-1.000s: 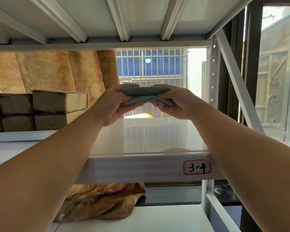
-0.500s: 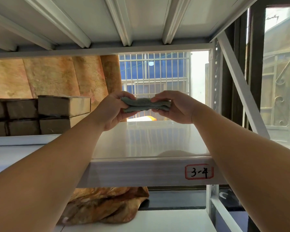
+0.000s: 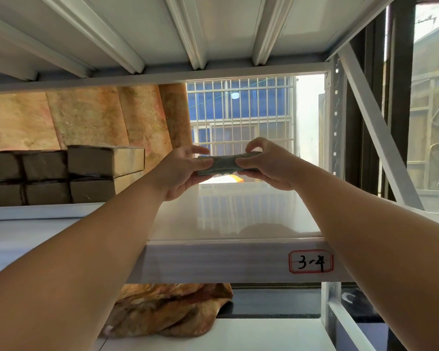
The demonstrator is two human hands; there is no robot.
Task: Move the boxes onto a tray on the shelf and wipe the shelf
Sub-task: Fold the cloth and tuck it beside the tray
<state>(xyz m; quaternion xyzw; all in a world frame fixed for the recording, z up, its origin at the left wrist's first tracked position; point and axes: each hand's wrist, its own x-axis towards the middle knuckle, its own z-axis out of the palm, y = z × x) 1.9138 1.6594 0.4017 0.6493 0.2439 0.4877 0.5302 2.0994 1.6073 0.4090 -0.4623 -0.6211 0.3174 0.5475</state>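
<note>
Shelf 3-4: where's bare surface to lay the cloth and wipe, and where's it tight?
Free: the glossy shelf top between the stacked boxes and the right upright, below the cloth pinched by the left hand and right hand. Also the lower shelf right of the crumpled fabric. Crowded: the left end, where the boxes stand two high.

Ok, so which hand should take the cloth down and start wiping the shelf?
Probably the right. Both hands pinch the folded cloth above the shelf, but the right hand hangs over the bare stretch, while the left hand is nearer the stacked boxes, which would crowd its sweep.
</note>
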